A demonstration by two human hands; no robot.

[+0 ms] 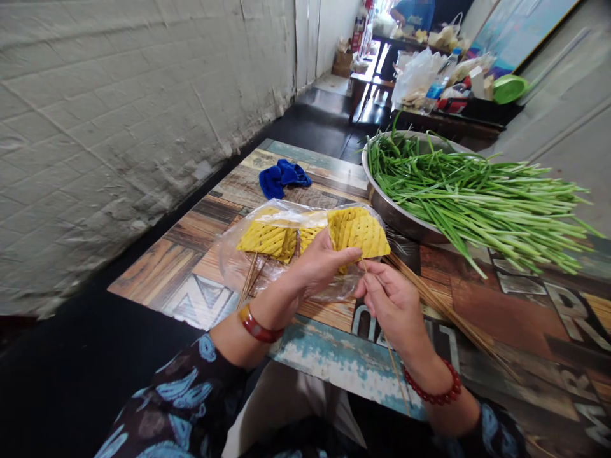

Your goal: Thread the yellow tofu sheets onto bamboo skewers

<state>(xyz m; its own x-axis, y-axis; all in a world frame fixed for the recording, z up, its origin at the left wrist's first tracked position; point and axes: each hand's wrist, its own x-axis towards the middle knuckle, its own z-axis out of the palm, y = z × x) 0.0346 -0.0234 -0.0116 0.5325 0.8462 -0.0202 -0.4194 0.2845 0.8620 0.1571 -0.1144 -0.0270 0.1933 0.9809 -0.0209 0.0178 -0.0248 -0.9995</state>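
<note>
One stick [394, 370] points lengthwise away (slightly left), toward yellow sheet [360, 232]

The head camera looks forward and steeply down over the tabletop [191, 254], fairly close.

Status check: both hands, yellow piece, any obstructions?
Left hand holding scored yellow piece. Right hand pinching thin stick at its lower edge. Loose clear plastic underneath; metal bowl off right.

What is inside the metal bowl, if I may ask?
Green stalks fill the bowl, their pale ends sticking out past its right side. Its bottom is covered, so I cannot tell whether anything lies beneath them.
</note>
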